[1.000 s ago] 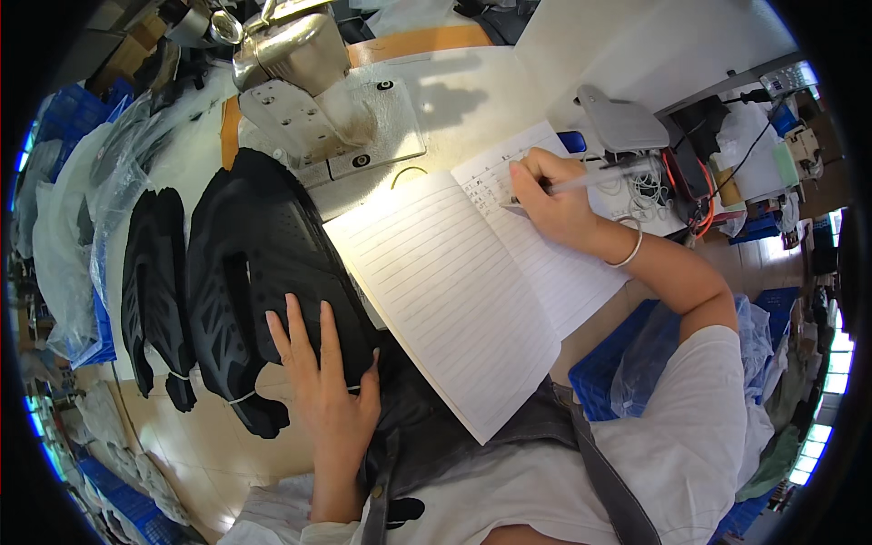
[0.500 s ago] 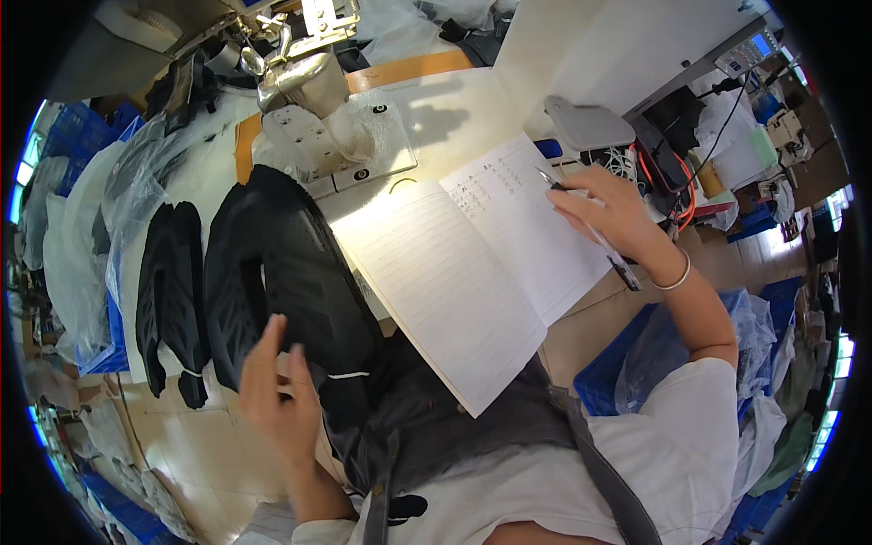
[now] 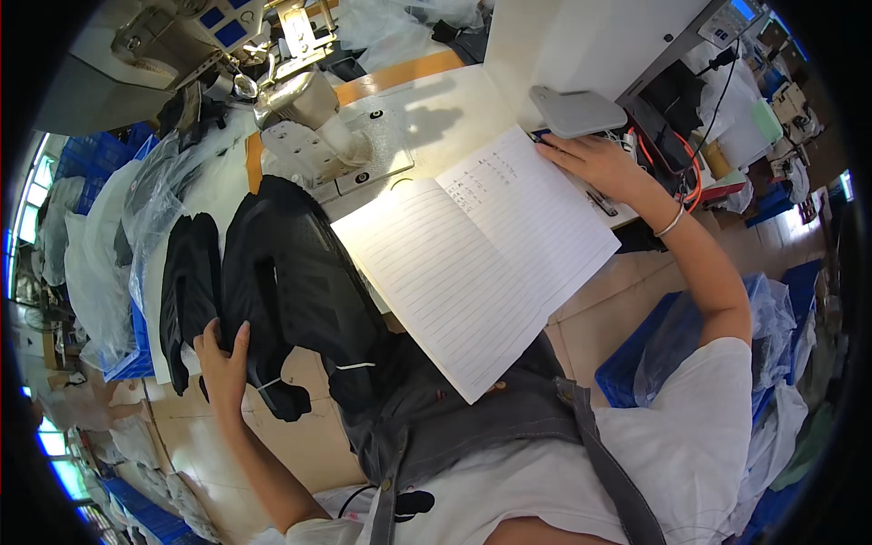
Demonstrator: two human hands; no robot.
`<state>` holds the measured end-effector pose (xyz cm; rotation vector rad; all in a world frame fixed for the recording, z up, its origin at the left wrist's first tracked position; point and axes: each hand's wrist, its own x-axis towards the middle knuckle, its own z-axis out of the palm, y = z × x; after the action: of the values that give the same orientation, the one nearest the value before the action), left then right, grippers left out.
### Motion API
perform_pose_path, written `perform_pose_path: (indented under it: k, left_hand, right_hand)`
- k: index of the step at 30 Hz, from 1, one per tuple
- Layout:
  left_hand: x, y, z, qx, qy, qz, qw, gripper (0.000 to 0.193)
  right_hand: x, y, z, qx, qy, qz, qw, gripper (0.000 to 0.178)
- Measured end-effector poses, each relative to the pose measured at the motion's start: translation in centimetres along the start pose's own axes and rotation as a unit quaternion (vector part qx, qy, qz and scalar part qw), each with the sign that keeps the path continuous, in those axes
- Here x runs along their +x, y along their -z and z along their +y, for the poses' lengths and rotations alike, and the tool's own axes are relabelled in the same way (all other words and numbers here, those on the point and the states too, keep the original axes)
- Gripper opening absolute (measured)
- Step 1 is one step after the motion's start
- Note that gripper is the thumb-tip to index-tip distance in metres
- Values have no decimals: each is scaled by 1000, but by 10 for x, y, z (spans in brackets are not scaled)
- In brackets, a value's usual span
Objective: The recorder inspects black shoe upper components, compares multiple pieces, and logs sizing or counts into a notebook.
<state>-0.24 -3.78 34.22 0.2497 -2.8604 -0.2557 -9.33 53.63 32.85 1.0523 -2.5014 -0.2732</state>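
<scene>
My left hand (image 3: 223,368) reaches down to the black shaped pieces at the left of the table, its thumb and fingers curled around the lower part of the smaller black piece (image 3: 193,272). Beside it lies the larger black piece (image 3: 313,272), with white bands around its lower ends. An open lined notebook (image 3: 463,291) rests partly over my lap, with handwriting near the top of its right page. My right hand (image 3: 595,168) lies flat at that page's upper right edge, fingers stretched out. A pen (image 3: 601,202) lies just under this hand.
A sewing machine (image 3: 304,100) stands at the back left, its metal plate on the table. Behind my right hand are a grey flat piece (image 3: 581,113) and a dark box with orange cords (image 3: 658,136). A blue crate (image 3: 636,354) with clear plastic sits at lower right.
My right hand has let go of the pen and flattened at the notebook's edge. My left hand has moved left and forward onto the black pieces; the smaller one has shifted slightly right.
</scene>
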Motion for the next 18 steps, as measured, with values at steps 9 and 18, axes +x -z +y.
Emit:
perform_pose_path:
  k: [9, 18]
  left_hand:
    - [15, 7, 2, -111, 81, -153, 979, 71]
    - [25, 2, -9, -105, 74, -211, 969, 68]
  right_hand:
    - [-26, 62, -81, 205, -44, 57, 976, 47]
    - [-43, 66, -199, 308, -201, 124, 922, 65]
